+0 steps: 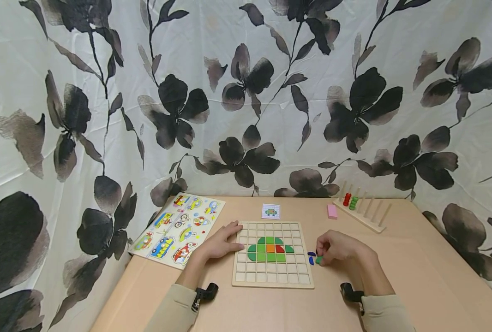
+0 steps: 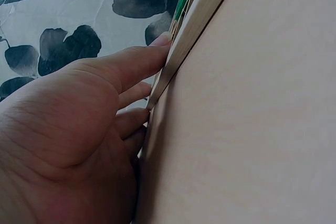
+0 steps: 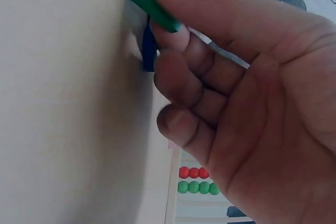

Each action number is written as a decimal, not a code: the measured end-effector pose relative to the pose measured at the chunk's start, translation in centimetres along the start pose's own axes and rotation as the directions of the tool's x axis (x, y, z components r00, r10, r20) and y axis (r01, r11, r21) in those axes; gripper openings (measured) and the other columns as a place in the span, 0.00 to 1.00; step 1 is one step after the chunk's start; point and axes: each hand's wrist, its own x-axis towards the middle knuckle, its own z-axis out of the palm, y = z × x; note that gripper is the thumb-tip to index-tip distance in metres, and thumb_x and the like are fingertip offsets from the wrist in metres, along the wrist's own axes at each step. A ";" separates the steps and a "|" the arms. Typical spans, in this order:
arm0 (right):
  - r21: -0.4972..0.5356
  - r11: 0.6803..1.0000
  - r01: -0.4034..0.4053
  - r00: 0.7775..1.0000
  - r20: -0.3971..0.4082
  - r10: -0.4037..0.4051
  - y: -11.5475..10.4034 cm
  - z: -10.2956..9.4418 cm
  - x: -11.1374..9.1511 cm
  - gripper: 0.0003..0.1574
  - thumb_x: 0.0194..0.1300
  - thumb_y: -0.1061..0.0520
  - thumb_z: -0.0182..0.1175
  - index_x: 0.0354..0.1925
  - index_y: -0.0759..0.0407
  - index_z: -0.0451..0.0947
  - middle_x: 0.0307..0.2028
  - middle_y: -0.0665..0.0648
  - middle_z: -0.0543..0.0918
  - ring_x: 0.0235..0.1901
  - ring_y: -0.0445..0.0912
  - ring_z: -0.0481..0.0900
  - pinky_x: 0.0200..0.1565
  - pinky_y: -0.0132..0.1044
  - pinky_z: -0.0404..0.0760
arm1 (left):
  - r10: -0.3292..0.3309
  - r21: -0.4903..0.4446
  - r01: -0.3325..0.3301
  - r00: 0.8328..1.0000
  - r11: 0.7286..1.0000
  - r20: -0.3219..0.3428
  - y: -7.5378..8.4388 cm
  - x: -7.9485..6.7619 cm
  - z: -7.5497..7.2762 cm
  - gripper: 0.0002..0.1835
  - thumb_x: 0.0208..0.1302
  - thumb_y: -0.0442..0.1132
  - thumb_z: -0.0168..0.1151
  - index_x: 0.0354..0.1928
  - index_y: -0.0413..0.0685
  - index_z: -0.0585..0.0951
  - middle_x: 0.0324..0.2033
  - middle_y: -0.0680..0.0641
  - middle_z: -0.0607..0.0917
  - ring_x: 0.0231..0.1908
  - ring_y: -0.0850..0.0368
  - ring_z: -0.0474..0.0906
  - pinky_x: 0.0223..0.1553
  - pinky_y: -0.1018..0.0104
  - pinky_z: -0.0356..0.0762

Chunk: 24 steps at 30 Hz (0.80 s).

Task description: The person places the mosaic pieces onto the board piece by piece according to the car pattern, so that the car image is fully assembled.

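Note:
A wooden grid board (image 1: 273,278) lies flat on the table, with green, orange and red tiles (image 1: 270,256) set together in its middle cells. At its left edge my left hand (image 1: 220,243) rests with extended fingers, and the thumb (image 2: 142,61) touches the frame. To the right of the board my right hand (image 1: 340,246) pinches a small green tile (image 3: 152,3) between thumb and fingers, just over the tabletop. Beside it lie two blue pieces (image 1: 311,260) with curved edges; part of one blue piece (image 3: 149,51) shows behind the green tile.
A pattern card (image 1: 271,211) lies behind the board. Back right are a pink block (image 1: 332,211) and a peg rack (image 1: 364,216) carrying red and green beads. At left is a vehicle picture board (image 1: 175,230). A floral curtain (image 1: 246,115) hangs behind the table.

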 end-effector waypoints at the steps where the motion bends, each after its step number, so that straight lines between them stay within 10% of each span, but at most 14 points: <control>1: 0.003 1.000 0.010 1.000 -0.001 -0.010 -0.1 -0.1 0.0 0.10 0.57 0.65 0.75 0.33 0.64 0.81 0.25 0.49 0.77 0.27 0.44 0.72 0.26 0.30 0.68 | -0.001 -0.003 0.001 1.000 1.000 -0.001 0.0 0.0 0.0 0.41 0.69 0.54 0.68 0.78 0.49 0.67 0.82 0.40 0.55 0.83 0.39 0.45 0.83 0.40 0.39; 15: 0.180 0.969 0.167 0.986 -0.025 -0.165 -1.4 -0.4 0.3 0.13 0.72 0.68 0.53 0.50 0.74 0.79 0.36 0.75 0.78 0.27 0.48 0.77 0.32 0.36 0.81 | -0.001 0.001 0.001 1.000 1.000 0.003 0.1 0.0 0.0 0.40 0.69 0.52 0.68 0.78 0.49 0.67 0.82 0.40 0.55 0.83 0.40 0.45 0.83 0.41 0.39; 24: 0.132 0.968 0.215 0.972 -0.126 -0.198 -1.9 0.5 1.6 0.03 0.67 0.63 0.67 0.40 0.62 0.84 0.32 0.58 0.85 0.28 0.47 0.78 0.29 0.34 0.79 | -0.005 -0.012 0.005 1.000 1.000 0.000 0.0 0.0 0.0 0.40 0.69 0.52 0.69 0.78 0.48 0.67 0.82 0.40 0.55 0.82 0.38 0.45 0.83 0.39 0.40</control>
